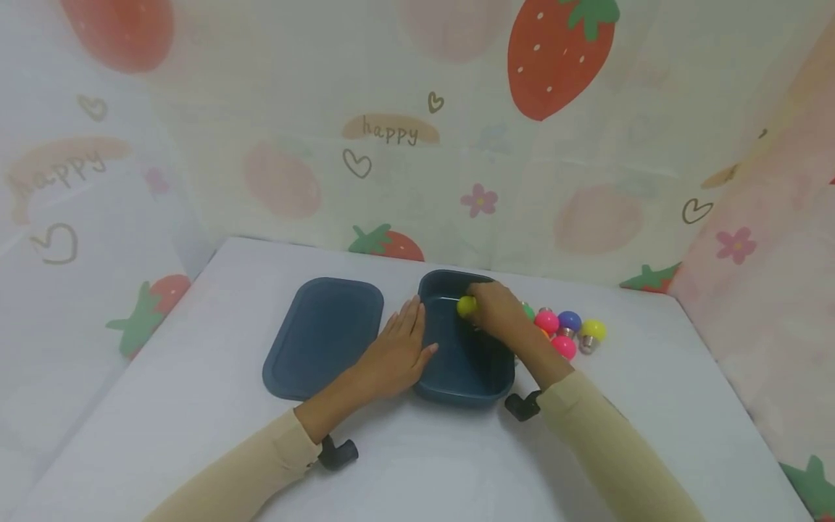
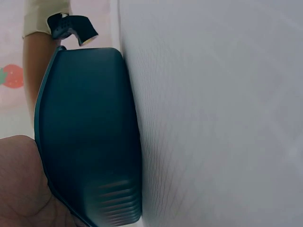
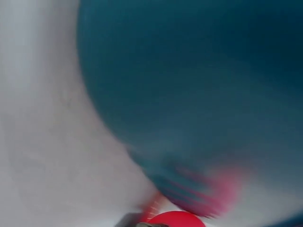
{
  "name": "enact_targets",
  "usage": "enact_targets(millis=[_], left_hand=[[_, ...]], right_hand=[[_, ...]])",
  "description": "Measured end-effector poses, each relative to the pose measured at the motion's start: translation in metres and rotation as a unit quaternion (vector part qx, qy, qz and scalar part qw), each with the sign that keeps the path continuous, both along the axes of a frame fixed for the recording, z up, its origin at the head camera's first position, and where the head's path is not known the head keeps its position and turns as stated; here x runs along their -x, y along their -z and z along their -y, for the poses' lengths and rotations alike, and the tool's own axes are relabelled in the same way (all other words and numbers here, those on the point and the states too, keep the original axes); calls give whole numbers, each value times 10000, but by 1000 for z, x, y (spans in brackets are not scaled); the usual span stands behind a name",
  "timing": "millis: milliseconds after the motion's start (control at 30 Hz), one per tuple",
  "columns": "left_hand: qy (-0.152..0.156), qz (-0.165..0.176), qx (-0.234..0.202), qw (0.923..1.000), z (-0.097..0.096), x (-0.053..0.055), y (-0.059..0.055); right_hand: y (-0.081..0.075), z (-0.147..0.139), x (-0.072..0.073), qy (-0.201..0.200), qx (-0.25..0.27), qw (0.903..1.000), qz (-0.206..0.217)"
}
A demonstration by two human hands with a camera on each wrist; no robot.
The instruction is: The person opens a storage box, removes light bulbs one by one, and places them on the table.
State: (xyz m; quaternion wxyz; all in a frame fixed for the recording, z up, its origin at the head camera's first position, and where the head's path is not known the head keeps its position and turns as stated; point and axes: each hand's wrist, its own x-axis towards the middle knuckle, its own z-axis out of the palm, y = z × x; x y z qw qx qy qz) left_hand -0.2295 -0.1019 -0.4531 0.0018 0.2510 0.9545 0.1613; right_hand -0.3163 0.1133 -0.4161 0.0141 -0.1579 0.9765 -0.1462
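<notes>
A dark blue plastic box (image 1: 464, 397) stands without its lid on the white table. Over its interior, toward the far end, my right hand (image 1: 499, 312) grips a yellow light bulb (image 1: 466, 307), with the round end pointing left. My left hand (image 1: 396, 355) has its fingers straight and rests against the box's left rim. In the left wrist view the palm (image 2: 21, 184) touches the rim, beside the box's outer wall (image 2: 90, 127). The right wrist view is blurred; the box wall (image 3: 189, 85) fills most of it, and the held bulb is out of sight there.
Right of the box lies a cluster of colourful bulbs, among them a blue bulb (image 1: 570, 320), a yellow-green bulb (image 1: 593, 331) and a pink bulb (image 1: 564, 348). The right arm partly covers them. A flat blue lid (image 1: 324, 337) lies left of the box. Printed cloth hangs behind.
</notes>
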Motion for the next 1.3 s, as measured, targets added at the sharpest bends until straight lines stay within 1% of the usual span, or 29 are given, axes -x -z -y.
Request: enact_targets(millis=[233, 333, 433, 600, 800, 900, 1067, 1200, 1300], left_hand=[[28, -38, -23, 10000, 0, 4, 6], [1, -11, 22, 10000, 0, 5, 9], [-4, 35, 31, 10000, -1, 4, 9], [-3, 30, -8, 10000, -2, -1, 3], [-36, -50, -25, 10000, 0, -1, 0], [-7, -65, -35, 10000, 0, -1, 0], [46, -129, -79, 9999, 0, -1, -1], [56, -140, -69, 9999, 0, -1, -1], [67, -126, -87, 9999, 0, -1, -1]], right_hand=[[-11, 0, -10, -393, 294, 9986, -184], [-14, -1, -15, -446, 429, 9979, -179], [-16, -3, -21, -393, 530, 9977, -175], [-18, -11, -28, -283, 801, 9960, -294], [-22, -19, -33, -280, 1115, 9920, -515], [-25, -23, -39, -280, 1316, 9893, -558], [-32, -32, -49, -189, 1401, 9883, -570], [-37, -39, -58, -62, 1490, 9875, -503], [-39, -45, -64, -12, 1583, 9858, -559]])
